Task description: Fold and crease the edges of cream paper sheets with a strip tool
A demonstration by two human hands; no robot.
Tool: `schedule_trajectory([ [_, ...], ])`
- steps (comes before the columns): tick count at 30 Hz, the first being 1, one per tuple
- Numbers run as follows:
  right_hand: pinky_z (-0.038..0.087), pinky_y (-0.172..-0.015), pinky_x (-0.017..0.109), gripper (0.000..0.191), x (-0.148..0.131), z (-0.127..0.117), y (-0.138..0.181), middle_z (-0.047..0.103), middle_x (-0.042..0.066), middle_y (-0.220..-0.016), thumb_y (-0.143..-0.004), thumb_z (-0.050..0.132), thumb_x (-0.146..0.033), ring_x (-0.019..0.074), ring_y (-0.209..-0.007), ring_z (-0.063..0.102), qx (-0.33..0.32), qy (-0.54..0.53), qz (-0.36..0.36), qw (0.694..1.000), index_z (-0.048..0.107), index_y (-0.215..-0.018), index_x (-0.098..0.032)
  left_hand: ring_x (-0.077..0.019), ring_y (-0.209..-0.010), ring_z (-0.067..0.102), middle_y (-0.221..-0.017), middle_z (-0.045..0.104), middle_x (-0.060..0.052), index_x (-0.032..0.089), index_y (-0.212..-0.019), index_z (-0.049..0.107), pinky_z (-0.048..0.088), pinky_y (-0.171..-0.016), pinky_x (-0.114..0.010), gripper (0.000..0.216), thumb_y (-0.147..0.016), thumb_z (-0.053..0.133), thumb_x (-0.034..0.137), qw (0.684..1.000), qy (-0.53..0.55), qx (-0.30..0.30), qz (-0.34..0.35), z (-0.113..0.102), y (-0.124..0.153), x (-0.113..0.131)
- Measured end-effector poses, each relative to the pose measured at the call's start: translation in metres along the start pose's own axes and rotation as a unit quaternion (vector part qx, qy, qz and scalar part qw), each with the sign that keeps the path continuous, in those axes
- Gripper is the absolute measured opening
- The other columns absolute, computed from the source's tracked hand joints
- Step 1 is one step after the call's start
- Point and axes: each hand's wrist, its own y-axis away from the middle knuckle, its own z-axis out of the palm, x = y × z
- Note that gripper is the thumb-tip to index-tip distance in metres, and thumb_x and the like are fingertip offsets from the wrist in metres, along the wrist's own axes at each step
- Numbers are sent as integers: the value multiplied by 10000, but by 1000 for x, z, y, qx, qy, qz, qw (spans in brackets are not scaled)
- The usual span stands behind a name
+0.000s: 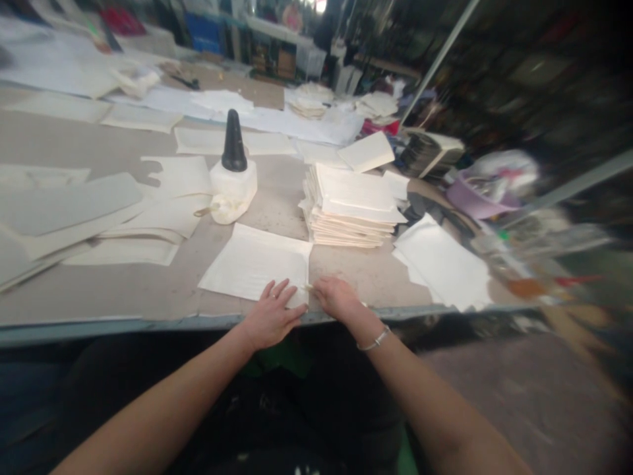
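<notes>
A white rectangular sheet (257, 260) lies near the front edge of the table. My left hand (274, 313) rests on its lower right corner, fingers spread and pressing flat. Just beyond the sheet's right edge, my right hand (336, 295) is closed around a small pale stick-like thing (309, 287) whose tip points at that edge. Most of the stick is hidden by the fingers, so its kind is unclear. A thick stack of cream-coloured pieces (353, 204) stands behind my right hand. Behind the sheet is a white bottle (235, 188) with a black cone-shaped top (234, 142).
Overlapping pale sheets (74, 204) spread over the left of the table (277, 198). More white sheets (445, 260) lie at the right front, partly over the edge. A purple basin (482, 194) stands at the far right, and a slanted metal pole (440, 59) rises at the back.
</notes>
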Motion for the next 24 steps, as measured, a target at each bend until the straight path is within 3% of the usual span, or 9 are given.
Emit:
schedule_trajectory([
  [10, 399, -684, 240, 197, -7, 11, 21, 660, 49, -903, -910, 456, -246, 162, -812, 596, 0, -22, -17, 1000, 646, -907, -193, -385, -1321, 331, -1314, 476, -134, 325, -1213, 590, 252, -1049, -630, 338, -904, 485, 413, 1000, 14, 17, 17, 5, 2, -3],
  [19, 410, -706, 243, 225, -14, 7, 25, 660, 66, -916, -926, 437, -257, 169, -837, 593, 0, -28, -11, 1000, 650, -923, -184, -321, -1294, 401, -1220, 554, -119, 257, -1133, 637, 230, -1082, -615, 317, -855, 513, 167, 996, 56, 41, 58, 13, 12, -15],
  [24, 415, -707, 245, 238, -21, 14, 37, 655, 62, -905, -943, 420, -268, 166, -834, 585, 9, -41, -22, 999, 642, -903, -193, -313, -1282, 426, -1193, 581, -109, 247, -1092, 651, 239, -1083, -608, 328, -827, 513, 112, 996, 60, 47, 55, 14, 11, -16],
])
